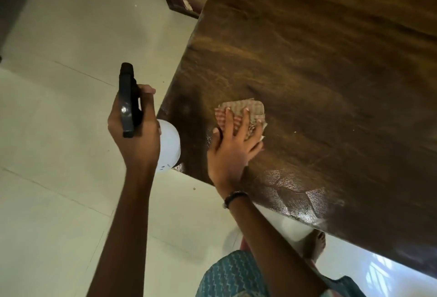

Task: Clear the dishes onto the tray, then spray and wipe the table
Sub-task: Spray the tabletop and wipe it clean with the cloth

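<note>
Wiping stage. The right hand (233, 142) presses straight, spread fingers flat on a folded checked cloth (246, 113), probably to spread pressure across the wooden table (331, 72); the cloth shows just beyond the fingertips, near the table corner. The left hand (136, 131), just beside it and off the edge, grips the neck of a white spray bottle (169, 146) with a dark trigger head, likely kept ready for respraying. The wood gleams wet nearest the wrist.

A dark brown wooden tabletop (319, 72), glossy near its front edge, carries a checked cloth (246, 110) lying flat near the left corner. It stands on a pale tiled floor (59, 131)
</note>
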Available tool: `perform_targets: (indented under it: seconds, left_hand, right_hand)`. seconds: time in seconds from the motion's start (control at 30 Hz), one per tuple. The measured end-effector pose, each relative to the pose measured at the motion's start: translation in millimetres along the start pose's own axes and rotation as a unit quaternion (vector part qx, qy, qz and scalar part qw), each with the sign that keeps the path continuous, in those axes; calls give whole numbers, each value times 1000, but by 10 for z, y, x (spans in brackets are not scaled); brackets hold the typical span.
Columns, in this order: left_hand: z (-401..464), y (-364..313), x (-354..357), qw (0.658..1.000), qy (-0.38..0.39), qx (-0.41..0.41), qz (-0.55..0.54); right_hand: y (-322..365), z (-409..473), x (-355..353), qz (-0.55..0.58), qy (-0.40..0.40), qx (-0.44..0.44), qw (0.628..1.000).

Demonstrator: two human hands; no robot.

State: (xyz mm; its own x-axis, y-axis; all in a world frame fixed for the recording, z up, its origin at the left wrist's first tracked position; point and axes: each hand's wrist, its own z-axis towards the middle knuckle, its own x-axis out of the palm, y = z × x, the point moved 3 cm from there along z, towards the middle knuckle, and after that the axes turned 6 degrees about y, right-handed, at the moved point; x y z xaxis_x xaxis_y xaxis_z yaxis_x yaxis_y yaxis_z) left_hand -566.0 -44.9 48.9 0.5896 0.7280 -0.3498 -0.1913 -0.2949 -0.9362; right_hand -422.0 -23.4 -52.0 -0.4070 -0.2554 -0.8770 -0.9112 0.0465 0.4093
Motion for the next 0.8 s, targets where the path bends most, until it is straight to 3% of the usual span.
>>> perform_targets:
  seconds: [0.2, 0.4, 0.57, 0.7, 0.8]
  left_hand:
    - [-159, -31, 140, 997, -2, 70, 8]
    - [-258, -38, 141, 994, -3, 110, -7]
    - [-352, 165, 63, 997, 13, 73, -18]
    - [-404, 298, -9, 998, 31, 49, 27]
    - [-532, 444, -52, 999, -20, -3, 40]
  right_hand:
    - [111, -435, 34, -51, 26, -54, 997]
    - [157, -583, 61, -25, 36, 12, 999]
    - [278, -614, 55, -6, 99, 56, 993]
    - [139, -639, -36, 20, 88, -3, 996]
    - [-35, -603, -157, 110, 114, -56, 986]
